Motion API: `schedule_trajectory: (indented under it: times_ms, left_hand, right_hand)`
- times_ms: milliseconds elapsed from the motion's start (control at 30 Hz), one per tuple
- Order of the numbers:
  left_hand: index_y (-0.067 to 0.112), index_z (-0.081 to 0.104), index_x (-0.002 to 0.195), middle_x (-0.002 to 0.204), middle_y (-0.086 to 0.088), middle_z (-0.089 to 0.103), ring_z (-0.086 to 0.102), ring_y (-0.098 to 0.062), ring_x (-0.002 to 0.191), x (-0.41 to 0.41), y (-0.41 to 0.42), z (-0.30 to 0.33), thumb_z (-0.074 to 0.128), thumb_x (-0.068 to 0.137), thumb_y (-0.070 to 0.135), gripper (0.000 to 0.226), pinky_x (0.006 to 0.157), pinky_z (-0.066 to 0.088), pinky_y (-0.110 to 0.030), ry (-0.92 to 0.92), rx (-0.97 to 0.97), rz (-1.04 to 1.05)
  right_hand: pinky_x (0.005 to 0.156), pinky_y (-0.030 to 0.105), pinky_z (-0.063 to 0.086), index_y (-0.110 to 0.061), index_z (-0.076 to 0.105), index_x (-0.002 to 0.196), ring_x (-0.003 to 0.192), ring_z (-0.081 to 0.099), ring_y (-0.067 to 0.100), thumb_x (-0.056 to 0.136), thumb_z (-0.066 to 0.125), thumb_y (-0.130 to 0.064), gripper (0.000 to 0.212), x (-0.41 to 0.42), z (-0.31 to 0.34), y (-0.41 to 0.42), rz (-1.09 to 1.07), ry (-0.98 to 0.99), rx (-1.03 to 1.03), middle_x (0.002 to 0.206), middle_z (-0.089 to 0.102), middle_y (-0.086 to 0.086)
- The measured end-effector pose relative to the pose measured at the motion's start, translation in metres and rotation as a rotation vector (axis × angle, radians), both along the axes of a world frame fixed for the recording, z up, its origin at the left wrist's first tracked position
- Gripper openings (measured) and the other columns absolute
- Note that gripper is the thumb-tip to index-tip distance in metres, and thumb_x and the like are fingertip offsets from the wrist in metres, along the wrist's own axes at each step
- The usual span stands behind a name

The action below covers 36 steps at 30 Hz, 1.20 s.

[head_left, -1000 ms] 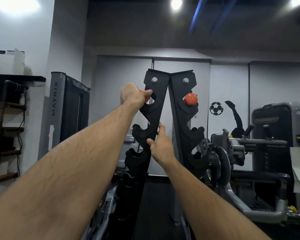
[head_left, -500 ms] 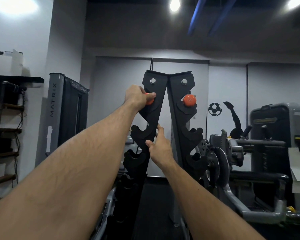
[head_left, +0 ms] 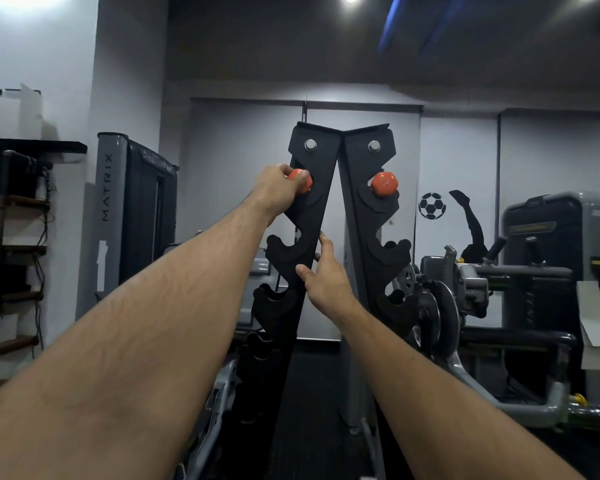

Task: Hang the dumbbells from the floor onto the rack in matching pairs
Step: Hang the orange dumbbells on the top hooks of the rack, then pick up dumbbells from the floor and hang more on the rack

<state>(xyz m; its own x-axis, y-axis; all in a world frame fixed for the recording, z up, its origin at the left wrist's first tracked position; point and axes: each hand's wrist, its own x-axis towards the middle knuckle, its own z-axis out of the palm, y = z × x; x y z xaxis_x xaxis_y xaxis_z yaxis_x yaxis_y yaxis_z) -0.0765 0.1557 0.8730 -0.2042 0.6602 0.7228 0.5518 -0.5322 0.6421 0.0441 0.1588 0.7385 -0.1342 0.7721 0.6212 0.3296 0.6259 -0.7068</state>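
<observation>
A tall black A-shaped dumbbell rack (head_left: 355,157) stands straight ahead, with hooked cradles down both uprights. My left hand (head_left: 278,190) grips an orange dumbbell (head_left: 302,181) at the top cradle of the left upright; only one orange end shows past my fingers. A second orange dumbbell (head_left: 384,183) sits in the top cradle of the right upright. My right hand (head_left: 324,277) rests with straight fingers against the inner edge of the left upright, below the first cradle. The lower cradles in view hold nothing.
A grey Matrix machine (head_left: 136,216) stands to the left of the rack, with a dark shelf unit (head_left: 11,244) beyond it. A plate-loaded machine with weight discs (head_left: 433,317) crowds the rack's right side. Dark floor (head_left: 312,393) runs between the uprights.
My left hand has shifted slightly on the orange dumbbell at the top left cradle, uncovering more of its end. My right hand has stayed on the upright.
</observation>
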Motion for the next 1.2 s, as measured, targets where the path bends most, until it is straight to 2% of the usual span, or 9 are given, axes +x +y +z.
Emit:
schedule_trajectory:
  times_ms: [133, 267, 367, 533, 667, 833, 967, 1100, 1200]
  left_hand:
    - [0.007, 0.056, 0.133, 0.119, -0.006, 0.065, 0.062, -0.019, 0.108, 0.002, -0.002, -0.011, 0.053, 0.104, 0.040, 0.044, 0.087, 0.049, -0.028, -0.055, 0.047, -0.011]
    - [0.012, 0.054, 0.134, 0.124, -0.003, 0.064, 0.060, -0.017, 0.115, 0.009, -0.022, -0.027, 0.035, 0.101, 0.065, 0.065, 0.097, 0.047, -0.033, -0.148, 0.119, -0.031]
    - [0.017, 0.051, 0.138, 0.130, -0.001, 0.060, 0.054, -0.015, 0.119, 0.015, -0.046, -0.055, 0.028, 0.101, 0.068, 0.067, 0.102, 0.041, -0.036, -0.194, 0.144, -0.045]
    - [0.013, 0.056, 0.131, 0.130, -0.012, 0.061, 0.057, -0.024, 0.122, 0.015, -0.070, -0.140, 0.038, 0.104, 0.057, 0.055, 0.094, 0.044, -0.029, -0.228, 0.162, -0.078]
    - [0.019, 0.062, 0.129, 0.122, 0.007, 0.067, 0.061, -0.007, 0.116, 0.015, -0.094, -0.220, 0.046, 0.101, 0.054, 0.047, 0.104, 0.047, -0.032, -0.334, 0.160, -0.129]
    - [0.029, 0.062, 0.130, 0.130, 0.011, 0.067, 0.062, -0.005, 0.123, 0.027, -0.127, -0.393, 0.053, 0.099, 0.048, 0.038, 0.109, 0.047, -0.036, -0.451, -0.126, -0.142]
    - [0.023, 0.063, 0.135, 0.131, 0.007, 0.068, 0.064, -0.013, 0.122, 0.042, -0.147, -0.537, 0.056, 0.094, 0.054, 0.052, 0.109, 0.048, -0.037, -0.451, -0.484, -0.083]
    - [0.013, 0.065, 0.131, 0.124, 0.003, 0.070, 0.064, -0.014, 0.117, 0.049, -0.163, -0.659, 0.061, 0.099, 0.040, 0.042, 0.105, 0.047, -0.021, -0.450, -0.874, -0.065]
    - [0.011, 0.070, 0.122, 0.117, -0.005, 0.073, 0.066, -0.022, 0.114, 0.052, -0.179, -0.739, 0.064, 0.093, 0.045, 0.045, 0.106, 0.047, -0.035, -0.465, -1.126, -0.030]
  right_hand:
    - [0.099, 0.040, 0.056, -0.035, 0.011, 0.161, 0.113, 0.063, 0.020, 0.099, 0.064, -0.017, 0.084, 0.003, 0.000, -0.003, 0.004, -0.021, 0.023, 0.136, 0.061, 0.006]
    - [0.106, 0.040, 0.051, -0.034, 0.008, 0.162, 0.125, 0.061, 0.021, 0.097, 0.066, -0.033, 0.087, 0.009, -0.006, -0.007, 0.031, 0.001, 0.036, 0.149, 0.053, 0.001]
    - [0.109, 0.037, 0.044, -0.034, 0.011, 0.162, 0.136, 0.052, 0.021, 0.094, 0.067, -0.043, 0.089, 0.017, -0.018, -0.015, 0.075, 0.044, 0.019, 0.155, 0.046, 0.001]
    - [0.102, 0.026, 0.040, -0.030, 0.018, 0.162, 0.138, 0.049, 0.016, 0.096, 0.067, -0.041, 0.082, 0.033, -0.062, -0.035, 0.111, 0.092, -0.007, 0.155, 0.045, 0.001]
    - [0.091, 0.014, 0.044, -0.028, 0.037, 0.155, 0.122, 0.057, 0.004, 0.096, 0.068, -0.035, 0.067, 0.052, -0.111, -0.053, 0.119, 0.157, -0.060, 0.147, 0.053, -0.003]
    - [0.093, 0.028, 0.055, -0.032, 0.062, 0.132, 0.108, 0.067, 0.002, 0.095, 0.067, -0.035, 0.037, 0.080, -0.247, -0.080, 0.105, 0.086, -0.254, 0.120, 0.070, -0.010]
    - [0.093, 0.033, 0.053, -0.026, 0.070, 0.120, 0.107, 0.069, 0.015, 0.098, 0.066, -0.024, 0.023, 0.095, -0.365, -0.097, 0.067, 0.057, -0.480, 0.115, 0.073, 0.002]
    - [0.084, 0.033, 0.054, -0.030, 0.074, 0.104, 0.099, 0.072, 0.016, 0.095, 0.068, -0.024, 0.013, 0.097, -0.494, -0.105, -0.021, -0.071, -0.754, 0.102, 0.076, -0.005]
    - [0.072, 0.028, 0.049, -0.028, 0.074, 0.082, 0.081, 0.067, 0.015, 0.092, 0.069, -0.019, 0.014, 0.096, -0.584, -0.113, -0.062, -0.141, -0.986, 0.077, 0.073, -0.012]
